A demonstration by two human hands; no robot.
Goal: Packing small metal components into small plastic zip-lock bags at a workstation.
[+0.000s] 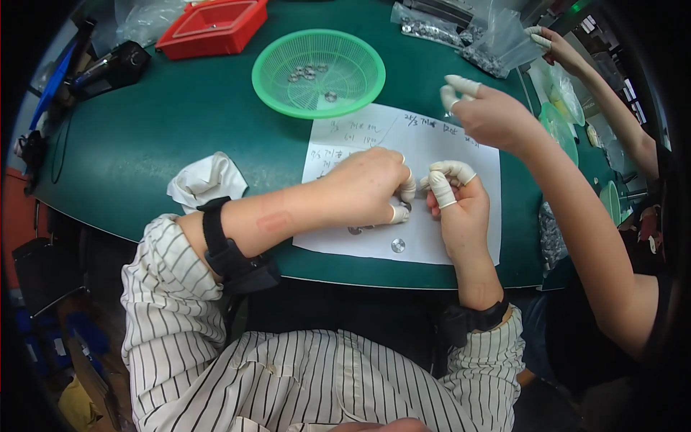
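a small dark piece (407,207) is held in a pinch between the capped thumb and fingertips of the left hand (367,184), just above a sheet of white paper (428,252) at the near edge of a green table (201,108). close beside it, the right hand (463,205) is raised with its fingers bent in toward the thumb; whether anything is gripped there cannot be told, as the fingertips are partly hidden. white finger covers are worn on both hands, and striped sleeves are rolled up to the forearms. a round metal disc (399,245) is left lying flat on the paper, nearer the table's edge, and other metal pieces (355,230) are partly covered by the left hand. beyond the paper, a few metal parts (306,73) are contained in a round green basket (319,112). at right, a co-worker's hand (484,114) is held over the paper's far corner, its covered fingers curled. a red tray (216,42) is seen at the far side.
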